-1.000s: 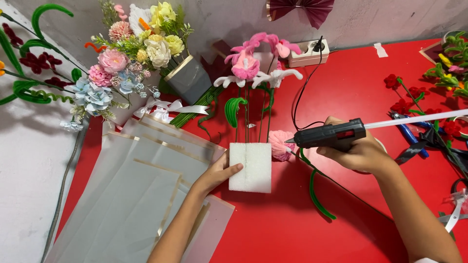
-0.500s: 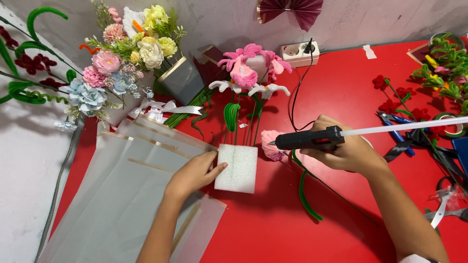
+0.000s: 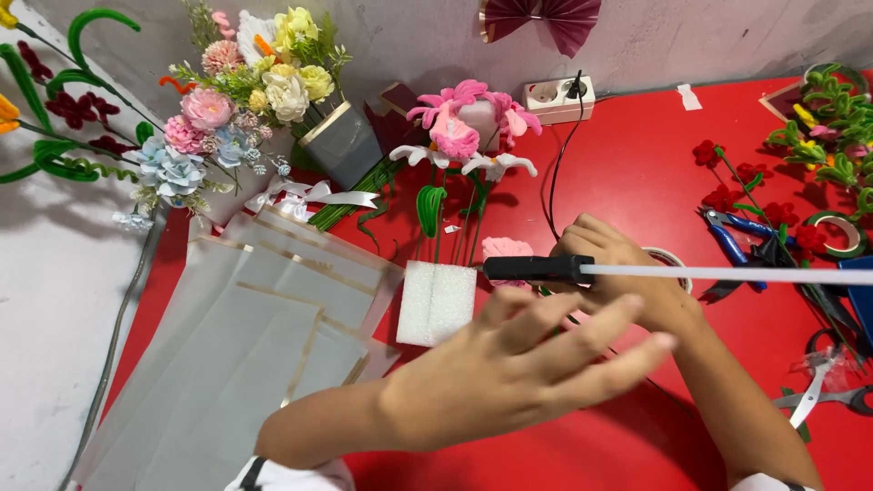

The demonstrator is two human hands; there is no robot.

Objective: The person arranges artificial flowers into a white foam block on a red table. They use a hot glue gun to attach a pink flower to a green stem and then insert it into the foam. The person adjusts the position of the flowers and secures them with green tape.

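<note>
The red table (image 3: 637, 173) fills most of the frame, with a fan of translucent grey wrapping sheets (image 3: 245, 336) spread over its lower left, laid overlapping so each edge is easy to lift. A mixed paper-flower bouquet (image 3: 245, 82) leans against the wall at upper left. At centre stands a white foam block (image 3: 436, 303), and green stems rise from it to pink and white pipe-cleaner flowers (image 3: 459, 136), so it seems to serve as a stand that keeps them upright.

The left hand (image 3: 518, 368) crosses the lower middle of the frame, palm down, fingers spread apart and holding nothing, hovering blurred just right of the foam block. The right hand (image 3: 627, 277) sits right of centre, fingers clamped on a black glue gun (image 3: 536, 268) held level, nozzle pointing left toward the block; a white glue stick (image 3: 727, 274) juts rightward from its back. Its black cord runs up to a white power strip (image 3: 557, 95). Blue pliers (image 3: 737, 235) lie at right.
</note>
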